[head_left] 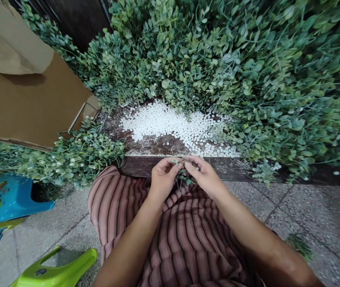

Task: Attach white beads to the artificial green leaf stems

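My left hand (164, 175) and my right hand (203, 175) meet above my lap at the table's near edge. Both are closed in a pinch on one small green artificial leaf sprig (184, 178), whose thin stems hang down between them. Fingers cover much of the sprig, and what else the fingertips may hold is too small to make out. Just beyond my hands lies a spread heap of small white beads (164, 121) on the dark wooden table (158, 148).
Artificial greenery (202, 59) is piled along the back and right, with a smaller clump (89, 155) at left. A cardboard box (32, 99) with a metal wire handle (77, 118) stands left. Blue (11, 199) and green plastic stools (59, 269) are on the tiled floor.
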Motion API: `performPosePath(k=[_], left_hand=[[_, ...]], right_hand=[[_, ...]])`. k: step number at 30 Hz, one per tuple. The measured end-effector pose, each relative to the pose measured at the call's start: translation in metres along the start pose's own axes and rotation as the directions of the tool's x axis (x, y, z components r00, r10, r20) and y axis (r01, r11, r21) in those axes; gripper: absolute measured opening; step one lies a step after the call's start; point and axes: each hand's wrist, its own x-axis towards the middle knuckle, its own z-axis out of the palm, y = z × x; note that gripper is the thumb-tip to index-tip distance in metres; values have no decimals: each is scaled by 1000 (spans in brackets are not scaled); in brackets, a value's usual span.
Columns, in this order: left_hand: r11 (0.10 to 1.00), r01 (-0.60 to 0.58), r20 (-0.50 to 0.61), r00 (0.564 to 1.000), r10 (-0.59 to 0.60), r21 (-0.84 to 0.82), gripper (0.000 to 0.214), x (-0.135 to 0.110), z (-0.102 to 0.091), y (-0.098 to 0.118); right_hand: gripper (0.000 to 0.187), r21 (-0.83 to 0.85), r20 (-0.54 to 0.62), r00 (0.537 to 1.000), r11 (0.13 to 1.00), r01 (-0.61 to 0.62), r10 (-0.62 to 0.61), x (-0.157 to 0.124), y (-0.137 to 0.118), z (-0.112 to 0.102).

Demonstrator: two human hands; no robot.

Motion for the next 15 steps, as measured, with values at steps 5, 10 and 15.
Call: performPosePath(k=[5,10,15], left_hand=[[997,-78,-86,993,77,-10,9,1,1,-4],[987,-157,-142,977,159,19,8,0,2,-6],[961,-253,-151,951,268,115,6,-3,4,0]], right_hand=[[36,352,-35,978,918,-180,205,-7,6,-1],[23,575,66,958,774,-266,280,-9,1,5],[12,616,192,941,712,-336,278,-9,4,6]])
